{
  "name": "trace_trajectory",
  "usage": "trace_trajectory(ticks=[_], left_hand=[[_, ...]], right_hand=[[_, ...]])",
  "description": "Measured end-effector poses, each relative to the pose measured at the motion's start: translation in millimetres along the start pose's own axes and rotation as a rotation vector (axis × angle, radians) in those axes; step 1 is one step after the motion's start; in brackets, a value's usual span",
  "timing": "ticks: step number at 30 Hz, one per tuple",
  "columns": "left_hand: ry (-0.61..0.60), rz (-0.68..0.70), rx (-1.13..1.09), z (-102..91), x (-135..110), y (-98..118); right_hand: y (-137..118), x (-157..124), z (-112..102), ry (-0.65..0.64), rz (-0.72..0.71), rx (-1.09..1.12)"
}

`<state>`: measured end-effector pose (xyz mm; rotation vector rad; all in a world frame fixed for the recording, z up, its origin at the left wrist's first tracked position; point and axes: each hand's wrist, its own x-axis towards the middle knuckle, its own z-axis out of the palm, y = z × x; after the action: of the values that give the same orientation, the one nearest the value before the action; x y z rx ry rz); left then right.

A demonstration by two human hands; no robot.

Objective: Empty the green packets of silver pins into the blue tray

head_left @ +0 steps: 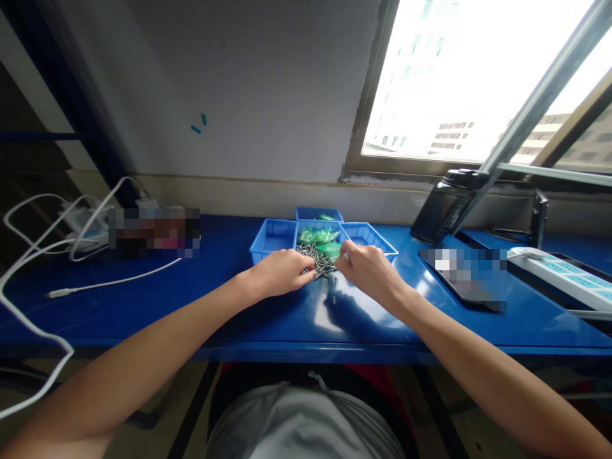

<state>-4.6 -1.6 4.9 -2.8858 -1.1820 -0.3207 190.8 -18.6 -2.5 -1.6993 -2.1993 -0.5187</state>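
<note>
far left: a dark blue metal post (67, 83) slants up beside the pale wall (268, 89). below it, looped white cables (43, 252) sprawl over the left end of a glossy blue tabletop (153, 312); one white cable end (60, 293) lies loose there. a blurred patch beside the loops hides whatever sits in it. higher up, two small bright blue strips (196, 129) on the wall.

moving right: a shallow, open-topped blue plastic bin (261, 245), with the person's bare left hand (277, 275) just in front. left fingers curl down at the near left edge of a heap of slim silver-grey metal pieces (321, 260), thumb close to the forefinger; cannot tell whether anything is pinched there.

centre: the heap lies between the side bins, its near edge on the tabletop. shiny translucent green plastic packets (318, 236) lie just behind and partly over it. a smaller blue plastic bin (306, 213) stands behind these, something green inside.

right of the heap: bare right hand (373, 268), fingers bent, thumb and forefinger close together beside the green plastic; any held piece is hidden. another open blue plastic bin (377, 239) sits behind this hand.

further right: a black lidded bottle (442, 207) below the bright window (430, 95), a partly blurred dark flat slab (471, 296), then a white power strip with teal sockets (564, 271).
</note>
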Motion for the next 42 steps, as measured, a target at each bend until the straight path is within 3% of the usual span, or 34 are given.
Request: trace_trajectory(ticks=[10,15,18,24,34,42], left_hand=[[0.096,-0.234,-0.183,-2.2,2.3,-1.7],[0.115,-0.254,-0.211,-3.1,2.6,-2.0],[0.152,-0.260,-0.221,-4.1,2.1,-2.6],[0.078,-0.110,-0.288,-4.8,0.6,-0.2],[0.108,-0.068,-0.125,-8.3,-1.1,5.0],[-0.029,-0.016,-0.115,-2.7,-0.3,6.0]], right_hand=[[5.7,3.7,-3.4,0.087,0.017,0.457],[6.1,5.7,-8.4,-0.130,0.109,0.828],[6.2,6.6,-10.7,-0.254,0.085,0.961],[9.5,8.4,-6.2,-0.453,0.082,1.148],[10.5,7.1,-8.7,-0.625,0.057,1.294],[13.7,4.2,-6.7,-0.780,-0.079,1.151]])
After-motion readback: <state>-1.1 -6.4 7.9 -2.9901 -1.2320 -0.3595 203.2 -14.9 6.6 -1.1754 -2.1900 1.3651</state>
